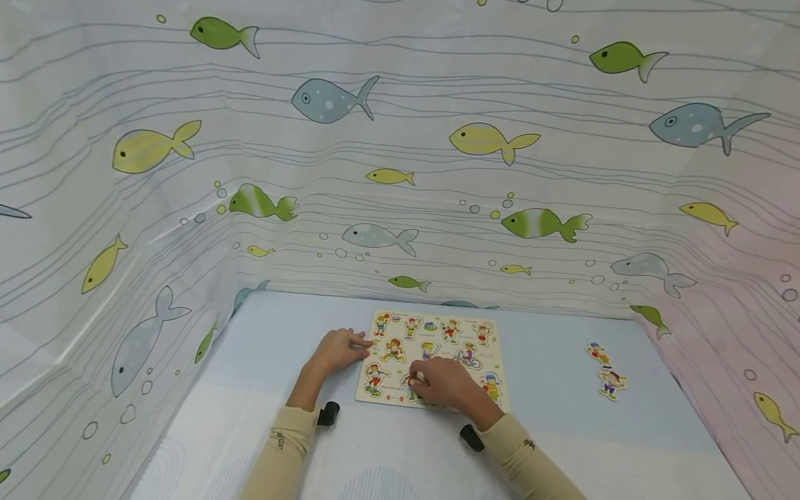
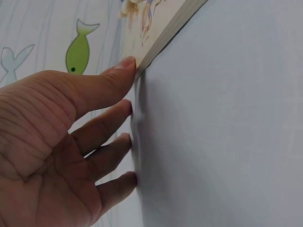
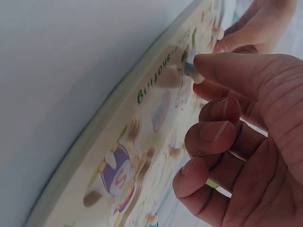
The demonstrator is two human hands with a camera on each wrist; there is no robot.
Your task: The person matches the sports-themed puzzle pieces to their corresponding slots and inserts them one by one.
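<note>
A wooden puzzle board (image 1: 395,380) printed with small sports figures lies on the table. At its left edge is my left hand (image 1: 339,349). In the left wrist view, the left thumb (image 2: 111,82) touches the board's corner while the other fingers reach down to the tabletop. Over the board's bottom row, my right hand (image 1: 442,380) pinches a knobbed puzzle piece (image 3: 189,71) by its small knob, between thumb and index finger. That piece sits close against the board, partly hidden by the hand. The right hand's other fingers are curled beside it.
Two loose figure pieces, one with a blue cap (image 1: 598,354) and another just below it (image 1: 611,384), lie on the table (image 1: 550,423) to the right. A fish-printed sheet (image 1: 437,201) rises behind and at both sides. Black wrist devices (image 1: 328,414) are on both wrists.
</note>
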